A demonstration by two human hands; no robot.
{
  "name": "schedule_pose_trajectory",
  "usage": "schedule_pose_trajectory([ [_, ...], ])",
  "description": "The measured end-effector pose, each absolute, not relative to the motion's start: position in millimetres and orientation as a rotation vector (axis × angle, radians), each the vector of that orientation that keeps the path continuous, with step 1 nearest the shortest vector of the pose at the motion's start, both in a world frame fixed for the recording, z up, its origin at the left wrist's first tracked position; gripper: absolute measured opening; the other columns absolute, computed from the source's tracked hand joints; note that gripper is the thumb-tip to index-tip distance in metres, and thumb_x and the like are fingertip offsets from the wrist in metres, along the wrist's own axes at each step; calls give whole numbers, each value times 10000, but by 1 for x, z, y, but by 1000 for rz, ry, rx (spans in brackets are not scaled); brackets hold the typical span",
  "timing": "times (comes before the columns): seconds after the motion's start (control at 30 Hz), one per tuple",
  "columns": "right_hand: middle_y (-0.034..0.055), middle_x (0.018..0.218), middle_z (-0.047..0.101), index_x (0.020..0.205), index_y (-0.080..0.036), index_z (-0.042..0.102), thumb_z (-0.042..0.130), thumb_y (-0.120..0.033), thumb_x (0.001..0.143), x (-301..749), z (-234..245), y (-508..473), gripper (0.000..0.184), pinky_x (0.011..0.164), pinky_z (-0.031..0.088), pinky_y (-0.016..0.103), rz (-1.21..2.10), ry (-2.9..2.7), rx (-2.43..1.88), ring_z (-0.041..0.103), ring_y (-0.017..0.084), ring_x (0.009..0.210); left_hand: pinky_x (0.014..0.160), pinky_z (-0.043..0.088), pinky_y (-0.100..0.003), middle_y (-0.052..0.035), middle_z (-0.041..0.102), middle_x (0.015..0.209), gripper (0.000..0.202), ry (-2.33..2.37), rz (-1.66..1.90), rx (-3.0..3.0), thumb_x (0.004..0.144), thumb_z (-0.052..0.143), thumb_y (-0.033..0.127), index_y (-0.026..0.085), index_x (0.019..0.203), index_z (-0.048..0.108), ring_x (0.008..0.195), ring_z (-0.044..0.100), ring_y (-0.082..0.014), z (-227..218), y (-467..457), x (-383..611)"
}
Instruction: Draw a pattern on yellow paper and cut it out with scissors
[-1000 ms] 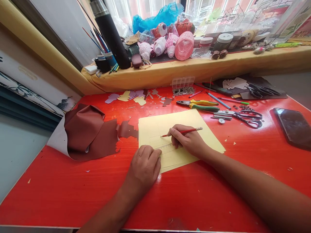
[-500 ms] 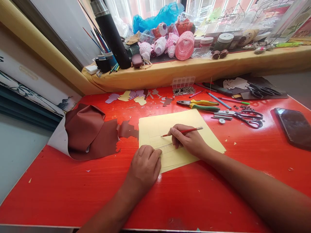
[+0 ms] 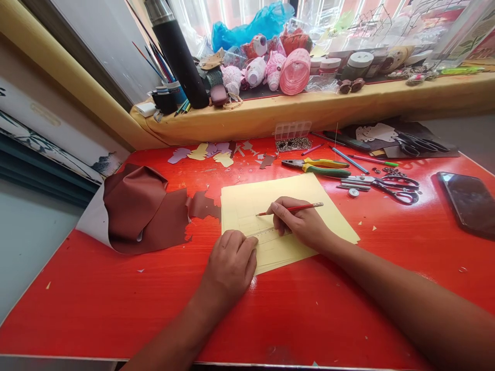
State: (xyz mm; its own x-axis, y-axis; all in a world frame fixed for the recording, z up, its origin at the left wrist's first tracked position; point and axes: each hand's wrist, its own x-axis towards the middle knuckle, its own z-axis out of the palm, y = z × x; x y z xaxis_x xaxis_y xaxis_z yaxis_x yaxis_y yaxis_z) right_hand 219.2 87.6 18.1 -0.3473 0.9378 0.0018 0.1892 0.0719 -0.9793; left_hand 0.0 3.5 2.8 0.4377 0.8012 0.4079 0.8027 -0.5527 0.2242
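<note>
Yellow paper sheets point(image 3: 309, 226) lie stacked on the red table, with faint pencil lines on the top sheet. My right hand point(image 3: 296, 221) grips a red pencil point(image 3: 301, 207) with a white eraser end, its tip on the paper left of the hand. A clear ruler point(image 3: 266, 233) lies flat across the sheet between my hands. My left hand point(image 3: 234, 260), fingers curled together, presses the ruler's left end at the paper's near left edge. Part of the ruler is hidden beneath both hands.
Brown leather point(image 3: 150, 216) lies left of the paper. Pliers point(image 3: 317, 167), scissors point(image 3: 386, 185) and a phone point(image 3: 467, 203) are on the right. Cut paper shapes point(image 3: 201, 152) and a box of small metal parts point(image 3: 293, 143) lie behind. A black flask point(image 3: 181, 62) stands on the sill.
The pencil tip has shifted very slightly away from me on the paper. My left hand and the ruler look the same.
</note>
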Motion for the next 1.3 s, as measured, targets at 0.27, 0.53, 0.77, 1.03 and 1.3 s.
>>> schedule_pose_trajectory([
  [0.27,-2,646,667,906,-213,699,545,-493,1083,219,17,87,365,497,460,278,1340,-1645,-1136,614,160,533,786,513,-395,-70,592,914,163,-1481,-746,-2667,1033,526,119,174,1115,655,870,550,-251,3,3,0],
  [0.53,-7,662,662,880,-213,684,537,-478,1086,219,18,88,367,528,484,283,1334,-1661,-1122,616,155,542,787,516,-398,-72,596,917,166,-1486,-749,-2663,1039,520,128,174,1122,656,874,551,-252,3,3,0],
  [0.77,-4,678,668,886,-216,691,546,-508,1079,218,18,88,379,536,497,290,1339,-1666,-1115,621,159,550,793,521,-405,-74,599,921,170,-1488,-747,-2666,1041,513,133,177,1128,652,879,552,-254,2,3,0],
  [1.03,-1,665,676,906,-214,717,557,-505,1069,217,21,88,370,525,490,286,1346,-1672,-1125,623,160,545,791,513,-401,-71,593,912,160,-1481,-746,-2665,1036,529,133,177,1122,657,871,553,-254,2,4,0],
  [1.3,3,679,681,886,-212,705,571,-512,1068,218,20,88,376,520,486,282,1355,-1633,-1097,623,155,544,780,518,-394,-66,595,908,173,-1491,-747,-2656,1043,514,128,184,1119,658,870,555,-248,3,3,1],
])
